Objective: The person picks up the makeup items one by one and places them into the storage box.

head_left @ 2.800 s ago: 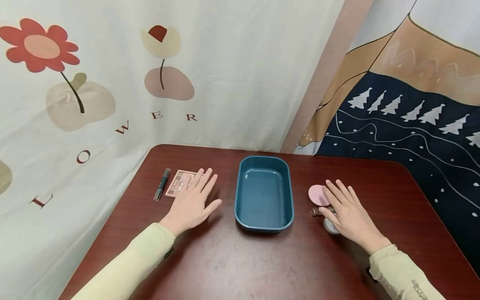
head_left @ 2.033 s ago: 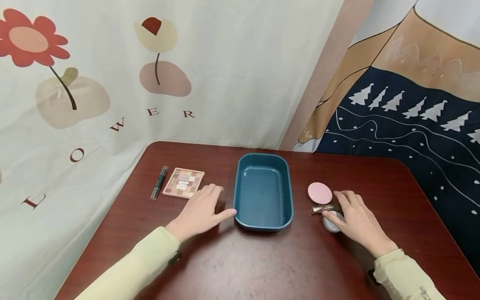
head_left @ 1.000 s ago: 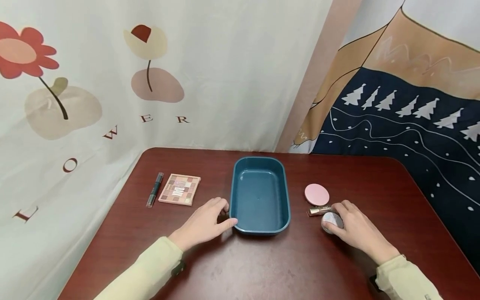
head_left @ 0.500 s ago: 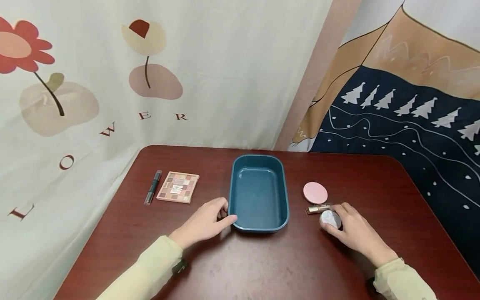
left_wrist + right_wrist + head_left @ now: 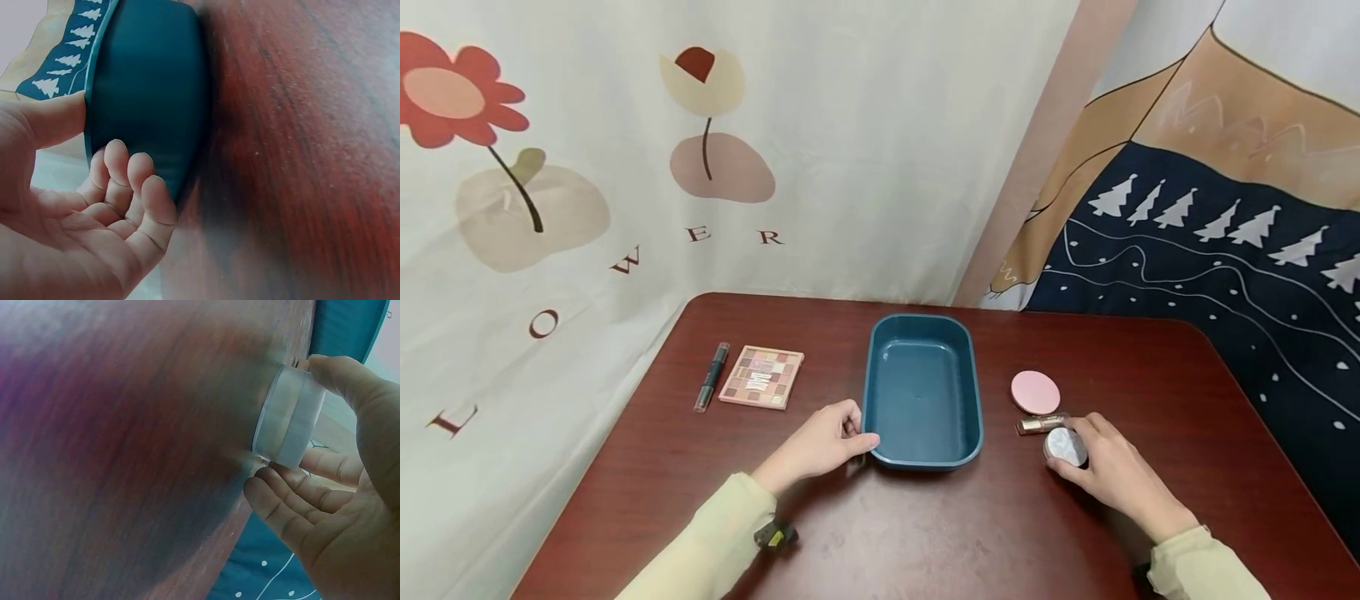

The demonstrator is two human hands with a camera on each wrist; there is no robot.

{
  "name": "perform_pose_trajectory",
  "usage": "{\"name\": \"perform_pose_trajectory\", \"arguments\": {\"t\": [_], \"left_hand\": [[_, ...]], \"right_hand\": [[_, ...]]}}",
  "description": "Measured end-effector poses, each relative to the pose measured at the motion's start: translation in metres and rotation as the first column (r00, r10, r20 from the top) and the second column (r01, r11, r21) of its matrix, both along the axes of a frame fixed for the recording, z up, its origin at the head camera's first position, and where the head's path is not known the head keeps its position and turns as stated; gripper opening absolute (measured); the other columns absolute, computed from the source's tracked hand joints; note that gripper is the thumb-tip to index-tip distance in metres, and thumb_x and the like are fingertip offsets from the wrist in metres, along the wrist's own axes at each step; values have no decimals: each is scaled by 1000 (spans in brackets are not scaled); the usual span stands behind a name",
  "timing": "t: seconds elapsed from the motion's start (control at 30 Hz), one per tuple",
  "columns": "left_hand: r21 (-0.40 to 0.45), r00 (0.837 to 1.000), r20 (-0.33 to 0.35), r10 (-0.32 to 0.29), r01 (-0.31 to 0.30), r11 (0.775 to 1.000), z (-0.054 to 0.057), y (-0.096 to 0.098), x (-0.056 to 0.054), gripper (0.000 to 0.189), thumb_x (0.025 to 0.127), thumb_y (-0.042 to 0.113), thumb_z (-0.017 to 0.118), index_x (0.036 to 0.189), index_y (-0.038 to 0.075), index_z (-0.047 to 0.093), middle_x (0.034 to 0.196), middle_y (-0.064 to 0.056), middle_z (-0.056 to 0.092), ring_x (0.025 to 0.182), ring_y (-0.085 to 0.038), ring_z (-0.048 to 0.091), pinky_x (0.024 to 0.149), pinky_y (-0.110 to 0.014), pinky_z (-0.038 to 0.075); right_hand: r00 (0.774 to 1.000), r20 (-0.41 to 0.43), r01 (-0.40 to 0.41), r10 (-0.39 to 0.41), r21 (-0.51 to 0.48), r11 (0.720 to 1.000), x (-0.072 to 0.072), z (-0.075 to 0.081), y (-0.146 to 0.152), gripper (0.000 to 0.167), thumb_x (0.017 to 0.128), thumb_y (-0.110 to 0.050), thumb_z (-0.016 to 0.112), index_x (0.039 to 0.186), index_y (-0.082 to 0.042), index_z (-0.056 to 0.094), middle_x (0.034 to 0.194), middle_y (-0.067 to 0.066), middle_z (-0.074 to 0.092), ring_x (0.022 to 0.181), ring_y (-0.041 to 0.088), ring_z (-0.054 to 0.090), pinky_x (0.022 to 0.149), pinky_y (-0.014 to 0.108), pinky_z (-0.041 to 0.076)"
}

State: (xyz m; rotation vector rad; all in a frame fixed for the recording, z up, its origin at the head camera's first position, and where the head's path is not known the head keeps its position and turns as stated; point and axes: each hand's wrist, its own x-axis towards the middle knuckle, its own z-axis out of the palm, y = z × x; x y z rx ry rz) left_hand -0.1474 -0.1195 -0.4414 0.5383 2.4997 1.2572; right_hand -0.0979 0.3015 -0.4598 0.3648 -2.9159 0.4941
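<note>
My left hand (image 5: 822, 440) pinches the near left corner of a dark teal plastic bin (image 5: 922, 457), thumb at the rim. In the left wrist view the curled fingers (image 5: 159, 200) lie against the bin's outer wall. On the right, my right hand (image 5: 1116, 468) grips a small round clear jar (image 5: 1064, 447) with a whitish lid, thumb on one side and fingers on the other. The right wrist view shows that jar (image 5: 289, 415) standing at the tabletop. Just beyond it lie a thin brown-and-gold tube (image 5: 1037, 424) and a round pink compact (image 5: 1035, 392).
Left of the bin lie an eyeshadow palette (image 5: 762, 377) and a dark double-ended stick (image 5: 712, 377). Everything rests on a reddish-brown table (image 5: 925, 533). A printed white curtain (image 5: 850, 150) and a navy tree-patterned cloth (image 5: 1187, 258) hang behind.
My left hand has come off the palette, moved toward me and right, and taken hold of the bin's rim. My right hand has drawn back from the compact and closed around the jar.
</note>
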Motion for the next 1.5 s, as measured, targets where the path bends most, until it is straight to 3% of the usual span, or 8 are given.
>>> {"name": "perform_pose_trajectory", "arguments": {"t": [0.23, 0.57, 1.13, 1.5], "left_hand": [[-10, 998, 49, 26, -25, 1000, 1, 1, 0, 31, 93, 23, 77, 80, 9, 53, 66, 3, 53, 60, -11, 50, 60, -27, 41], [4, 995, 80, 59, -59, 998, -1, 3, 0, 32, 93, 23, 77, 80, 10, 52, 63, 3, 51, 57, -11, 50, 59, -27, 41], [15, 994, 81, 72, -74, 997, 2, 5, 1, 32, 93, 22, 77, 78, 10, 51, 62, 3, 49, 57, -11, 48, 58, -28, 40], [14, 991, 94, 94, -96, 995, 3, 7, 2, 32, 93, 21, 78, 77, 10, 51, 61, 3, 48, 56, -11, 48, 57, -28, 39]], "right_hand": [[999, 33, 16, -16, -7, 1000, 2, -3, -2, 56, 77, -26, 89, 118, 4, 66, 98, 11, 60, 80, 21, 58, 69, 44, 54], [1000, -19, 23, -23, -24, 999, 2, -5, -5, 56, 75, -21, 89, 117, 8, 65, 99, 15, 61, 81, 24, 61, 69, 46, 56], [994, -111, 12, -18, -51, 999, 5, -6, -11, 53, 71, -16, 92, 114, 3, 67, 98, 12, 61, 80, 21, 61, 67, 44, 55], [994, -113, 3, -9, -48, 999, 4, -2, -13, 51, 73, -16, 90, 113, 3, 67, 97, 11, 60, 80, 20, 60, 66, 43, 55]]}}
